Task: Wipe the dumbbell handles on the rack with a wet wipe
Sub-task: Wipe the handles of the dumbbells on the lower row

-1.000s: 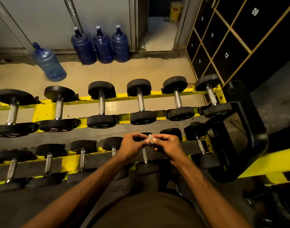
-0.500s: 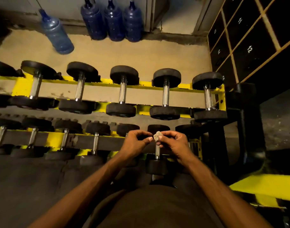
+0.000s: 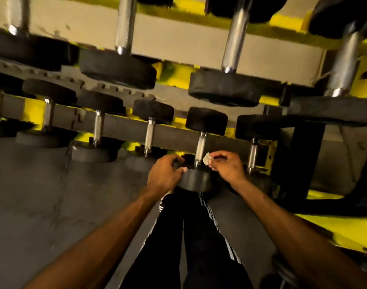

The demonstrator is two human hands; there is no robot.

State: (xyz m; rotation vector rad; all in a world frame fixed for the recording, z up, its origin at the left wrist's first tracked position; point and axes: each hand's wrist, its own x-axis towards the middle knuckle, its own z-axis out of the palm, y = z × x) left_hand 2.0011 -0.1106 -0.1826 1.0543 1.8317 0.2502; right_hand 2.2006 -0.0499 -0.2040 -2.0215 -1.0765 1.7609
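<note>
The dumbbell (image 3: pixel 196 180) I am watching lies on the lower tier of the rack (image 3: pixel 120 124), second from the right end of that row. Its long axis runs away from the person: one black head sits close to the body, the other (image 3: pixel 206 120) is on the far side of the grey rail. Its knurled steel handle (image 3: pixel 200 148) spans the gap between them and leans slightly to the right toward its far end. The left hand (image 3: pixel 165 174) grips the near head from the left, with the thumb laid over its upper rim and the fingers curled round behind it. The right hand (image 3: pixel 226 165) is closed in a pinch on a small crumpled wet wipe (image 3: pixel 206 159), held between thumb and fingertips, the other fingers tucked in. The wipe sits at the right side of the handle's near end, just above the near head. I cannot tell whether it touches the steel or stops just beside it. Both forearms reach in from the bottom of the view. Between them I see legs in black trousers (image 3: pixel 199 236) with white side stripes. The neighbouring dumbbells (image 3: pixel 150 134) of the lower row lie parallel to this one on either side. Larger dumbbells (image 3: pixel 234 42) rest the same way on the yellow upper tier beyond. A grey floor (image 3: pixel 43 195) shows to the left of the arms.
</note>
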